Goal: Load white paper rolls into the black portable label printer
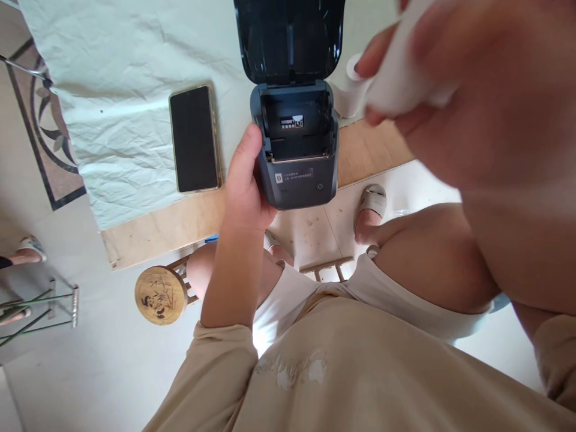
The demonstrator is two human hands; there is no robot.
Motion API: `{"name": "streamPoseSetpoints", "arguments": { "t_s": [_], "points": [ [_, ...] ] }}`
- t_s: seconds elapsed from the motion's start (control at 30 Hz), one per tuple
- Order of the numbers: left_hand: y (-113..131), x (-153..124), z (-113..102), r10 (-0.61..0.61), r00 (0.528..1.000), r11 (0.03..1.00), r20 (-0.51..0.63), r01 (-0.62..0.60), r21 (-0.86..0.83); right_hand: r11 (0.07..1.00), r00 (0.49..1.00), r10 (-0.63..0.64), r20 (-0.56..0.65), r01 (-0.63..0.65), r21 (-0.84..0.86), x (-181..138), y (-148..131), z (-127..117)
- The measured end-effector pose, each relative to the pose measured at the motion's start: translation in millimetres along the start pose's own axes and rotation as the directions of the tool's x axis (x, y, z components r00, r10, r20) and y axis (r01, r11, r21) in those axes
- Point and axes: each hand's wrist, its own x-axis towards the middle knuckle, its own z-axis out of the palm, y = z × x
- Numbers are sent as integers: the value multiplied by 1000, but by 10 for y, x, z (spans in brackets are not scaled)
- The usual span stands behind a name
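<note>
My left hand (249, 186) grips the left side of a dark label printer (299, 186), thumb along its edge. The printer's black lid (290, 42) stands up, and the bay inside shows a small printed sticker but no roll. At the upper right, close to the camera and blurred, my right hand (477, 90) is closed around a white paper roll (398, 72). Behind those fingers, to the right of the printer, another white roll (351, 99) rests on the cloth, partly hidden.
A phone (194, 141) with a dark screen lies left of the printer on a pale green cloth (121, 78). The cloth covers a wooden table (148, 231). Beside my leg is a round wooden stool (161, 295). Another person's foot (29, 249) shows at far left.
</note>
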Motion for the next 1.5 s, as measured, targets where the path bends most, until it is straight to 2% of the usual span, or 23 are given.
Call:
{"name": "streamPoseSetpoints", "arguments": {
  "t_s": [0.03,0.07,0.1,0.13,0.17,0.23,0.3,0.4,0.47,0.53,0.6,0.67,0.73,0.83,0.93,1.0,1.13,1.23,1.3,1.33,1.4,1.5],
  "points": [
    [6,1,-15,29,999,999,-17,-29,-12,982,993,-114,-40,118,144,-45,-82,102],
    [7,2,-28,66,997,998,-41,-67,-14,954,954,-297,35,298,-27,-72,-127,190],
    [3,2,-38,98,993,995,-58,-98,-6,910,919,-394,22,393,-132,-84,-138,261],
    [-4,1,-46,122,990,993,-70,-122,8,871,898,-438,37,434,-229,-83,-122,312],
    [-14,0,-52,139,988,990,-71,-137,23,847,899,-435,49,427,-317,-73,-87,346],
    [-40,1,-62,159,986,987,-51,-157,42,868,939,-344,21,326,-374,-41,0,378],
    [-73,13,-79,169,985,985,-33,-167,47,858,946,-324,-14,288,-425,-11,61,401],
    [-116,42,-113,214,977,975,-16,-213,59,789,880,-457,-130,333,-516,21,77,477],
    [-121,52,-131,230,973,972,13,-230,45,767,848,-499,-179,337,-546,42,75,534],
    [-100,48,-140,189,980,982,69,-190,11,750,856,-495,-152,332,-572,69,91,560],
    [-68,33,-140,126,987,992,101,-125,-9,731,878,-475,-58,357,-582,94,124,550],
    [-43,18,-135,91,991,996,98,-90,-13,735,894,-447,4,370,-568,112,158,519],
    [-37,10,-128,80,994,997,72,-81,7,745,897,-442,10,373,-554,118,176,487],
    [-50,14,-114,75,996,995,43,-78,54,707,864,-502,-35,386,-592,96,169,450],
    [-56,15,-106,90,995,994,49,-93,60,650,834,-551,-25,411,-639,36,138,430],
    [-48,6,-112,99,992,994,75,-102,43,611,802,-596,36,483,-627,-15,120,437],
    [-36,-16,-160,118,985,989,130,-128,71,519,703,-687,184,652,-553,-90,125,494],
    [-45,-8,-206,124,984,982,130,-140,125,509,671,-703,235,706,-493,-94,134,508],
    [-54,8,-234,131,982,977,138,-152,151,564,703,-673,230,689,-455,-87,110,478],
    [-59,18,-248,135,980,973,146,-159,166,612,742,-636,211,652,-447,-85,89,453],
    [-70,38,-278,141,974,966,179,-174,189,711,837,-531,135,526,-467,-87,45,393],
    [-92,61,-310,159,962,960,222,-203,192,826,905,-425,-24,377,-419,-83,47,308]
  ]
}}
